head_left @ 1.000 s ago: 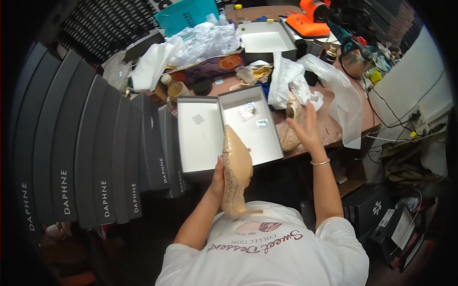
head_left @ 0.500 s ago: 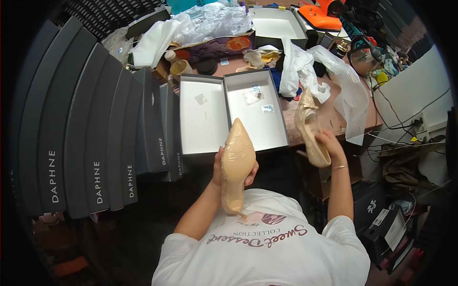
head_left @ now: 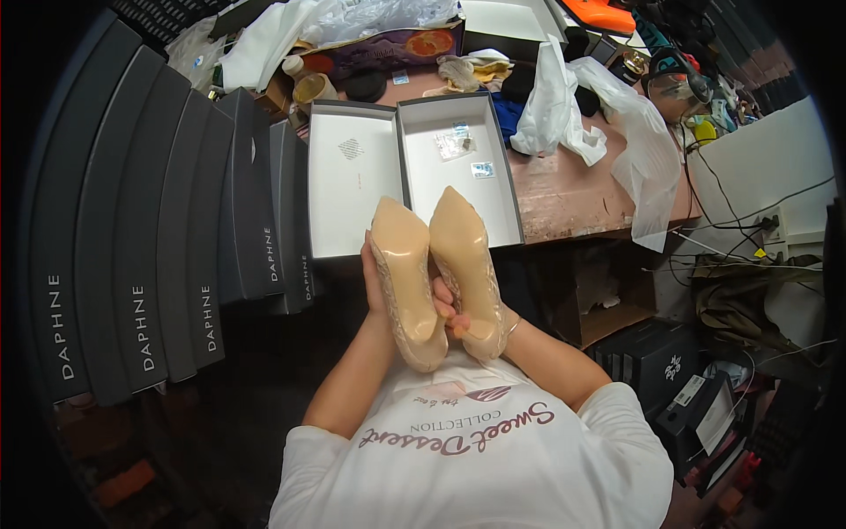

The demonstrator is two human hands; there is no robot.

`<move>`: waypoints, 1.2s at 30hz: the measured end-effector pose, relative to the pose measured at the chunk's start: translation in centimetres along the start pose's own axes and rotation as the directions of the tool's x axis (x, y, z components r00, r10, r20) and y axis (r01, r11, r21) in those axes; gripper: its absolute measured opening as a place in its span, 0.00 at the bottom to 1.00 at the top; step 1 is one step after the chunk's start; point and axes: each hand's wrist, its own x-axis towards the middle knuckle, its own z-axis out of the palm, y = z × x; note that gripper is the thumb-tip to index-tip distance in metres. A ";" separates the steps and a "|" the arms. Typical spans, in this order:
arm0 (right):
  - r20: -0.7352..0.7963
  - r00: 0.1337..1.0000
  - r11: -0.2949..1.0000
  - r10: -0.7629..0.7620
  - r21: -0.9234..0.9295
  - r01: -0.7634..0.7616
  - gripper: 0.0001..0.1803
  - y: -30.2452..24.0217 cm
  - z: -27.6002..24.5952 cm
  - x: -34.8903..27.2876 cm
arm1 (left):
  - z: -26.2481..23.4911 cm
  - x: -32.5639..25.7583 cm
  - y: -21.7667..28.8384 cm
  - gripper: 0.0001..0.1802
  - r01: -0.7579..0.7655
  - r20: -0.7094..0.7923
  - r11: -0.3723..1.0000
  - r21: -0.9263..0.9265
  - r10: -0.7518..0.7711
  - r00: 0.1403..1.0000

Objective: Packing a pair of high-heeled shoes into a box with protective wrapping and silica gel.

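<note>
Two beige high-heeled pumps with pointed toes are held up side by side, soles facing me and toes pointing away. My left hand (head_left: 374,280) is closed around the left pump (head_left: 404,269), its outer edge showing along that shoe's side. The right pump (head_left: 462,256) is gripped by my right hand (head_left: 509,319), mostly hidden behind it. Fingers curl into the gap between the shoes. Just beyond the toes lies an opened shoebox with a white inside: its lid (head_left: 348,212) at left and its base (head_left: 493,207) at right, the latter with small packets (head_left: 456,141) in it.
Tall stacks of dark grey shoeboxes (head_left: 132,203) rise at the left. White tissue paper (head_left: 551,106) lies on the pink table (head_left: 564,198), its sheets hanging over the right edge. Plastic bags (head_left: 370,19), a bottle (head_left: 308,84) and cloths clutter the back. Cables hang at right above black boxes (head_left: 656,357).
My right hand has brought its pump from the table's right side inward beside the other and turned its sole toward me. The left pump has shifted slightly left. The view has shifted a little.
</note>
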 end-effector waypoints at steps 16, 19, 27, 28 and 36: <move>-0.352 0.932 0.991 -0.091 -0.121 0.051 0.26 -0.2 7.6 1.8 | 4.0 1.3 0.5 0.58 -0.051 -0.670 0.995 -0.081 -0.016 0.742; -0.422 0.901 0.993 -0.099 -0.102 0.061 0.28 0.0 8.5 2.2 | 4.3 1.5 0.5 0.57 -0.064 -0.693 0.993 -0.098 -0.022 0.721; -0.236 0.970 0.982 -0.061 -0.191 0.015 0.25 -0.3 7.0 1.1 | 3.6 1.6 0.4 0.53 -0.153 -0.550 0.981 -0.117 0.064 0.833; -0.238 0.968 0.976 -0.084 -0.218 0.031 0.24 -0.3 6.6 0.9 | 4.0 1.6 0.5 0.53 -0.127 -0.528 0.989 -0.079 0.066 0.847; -0.388 0.907 0.955 -0.161 -0.294 0.044 0.24 -0.8 7.7 1.0 | 6.2 2.1 0.9 0.55 -0.044 -0.599 0.997 -0.061 -0.002 0.801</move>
